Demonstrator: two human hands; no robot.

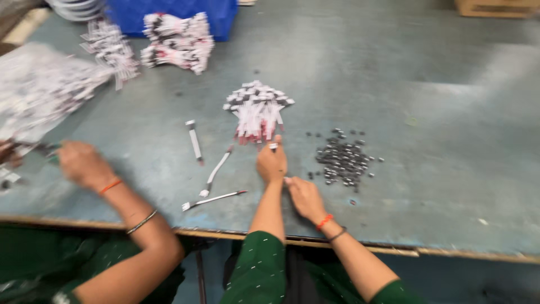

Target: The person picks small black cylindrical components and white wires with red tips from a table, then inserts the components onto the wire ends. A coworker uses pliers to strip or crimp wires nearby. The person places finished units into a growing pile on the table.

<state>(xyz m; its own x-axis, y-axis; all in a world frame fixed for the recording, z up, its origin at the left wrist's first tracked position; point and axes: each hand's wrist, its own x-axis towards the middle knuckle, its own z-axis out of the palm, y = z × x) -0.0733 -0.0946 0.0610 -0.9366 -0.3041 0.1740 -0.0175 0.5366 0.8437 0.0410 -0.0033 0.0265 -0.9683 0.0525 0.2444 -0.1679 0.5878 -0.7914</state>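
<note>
My left hand [271,163] reaches forward to the near edge of a fanned pile of short white and red wire leads [257,111]. Its fingertips pinch a small white connector end [274,146]. My right hand [304,197] lies low on the table just behind my left wrist, fingers curled towards it; blur hides whether it holds anything. A heap of small dark metal parts [343,159] lies right of both hands. Three loose leads [194,141] [216,171] [212,199] lie to the left of my left hand.
A co-worker's hand [84,163] with an orange band works at the left, near clear bags of leads [39,90]. More lead bundles [179,42] lie by a blue bin [169,14] at the back. The table's front edge [394,250] runs below my arms.
</note>
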